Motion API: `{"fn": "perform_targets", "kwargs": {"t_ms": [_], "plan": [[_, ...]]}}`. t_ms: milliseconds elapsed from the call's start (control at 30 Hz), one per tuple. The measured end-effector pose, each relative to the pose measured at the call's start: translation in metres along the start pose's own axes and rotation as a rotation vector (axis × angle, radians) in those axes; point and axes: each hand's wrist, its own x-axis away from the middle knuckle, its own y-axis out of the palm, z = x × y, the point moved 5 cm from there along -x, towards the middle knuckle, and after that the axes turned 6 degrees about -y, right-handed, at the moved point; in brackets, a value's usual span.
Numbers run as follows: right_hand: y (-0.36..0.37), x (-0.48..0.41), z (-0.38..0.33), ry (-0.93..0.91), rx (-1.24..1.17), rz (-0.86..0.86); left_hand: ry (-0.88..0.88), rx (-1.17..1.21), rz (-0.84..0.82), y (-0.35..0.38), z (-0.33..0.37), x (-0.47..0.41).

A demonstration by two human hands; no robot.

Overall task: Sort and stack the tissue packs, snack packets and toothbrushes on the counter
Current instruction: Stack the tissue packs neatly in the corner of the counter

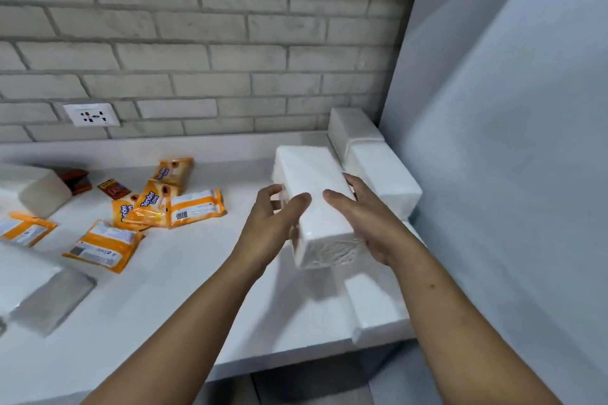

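I hold a white tissue pack above the counter, my left hand on its left side and my right hand on its right. Two more white tissue packs stand at the back right: one against the brick wall, one in front of it. Another tissue pack lies at the counter's right front edge. Several orange snack packets lie scattered at centre left. Further tissue packs lie at the left: one farther back, one nearer. No toothbrush is visible.
A grey panel closes off the right side of the counter. A brick wall with a white power socket runs behind. Small dark red packets lie near the back left. The counter's front edge runs below my forearms.
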Motion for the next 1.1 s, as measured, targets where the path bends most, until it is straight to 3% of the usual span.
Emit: {"fn": "perform_targets", "kwargs": {"t_ms": [300,600,1100], "plan": [[-0.085,0.059,0.020,0.066,0.129,0.126,-0.072,-0.107,-0.206,0.085,-0.013,0.032],[-0.137,0.093,0.038,0.181,0.192,0.197,-0.093,-0.369,-0.267,0.137,-0.027,0.040],[-0.176,0.077,0.050,0.235,0.542,0.219,-0.158,-0.237,-0.356,0.187,-0.045,0.023]]}}
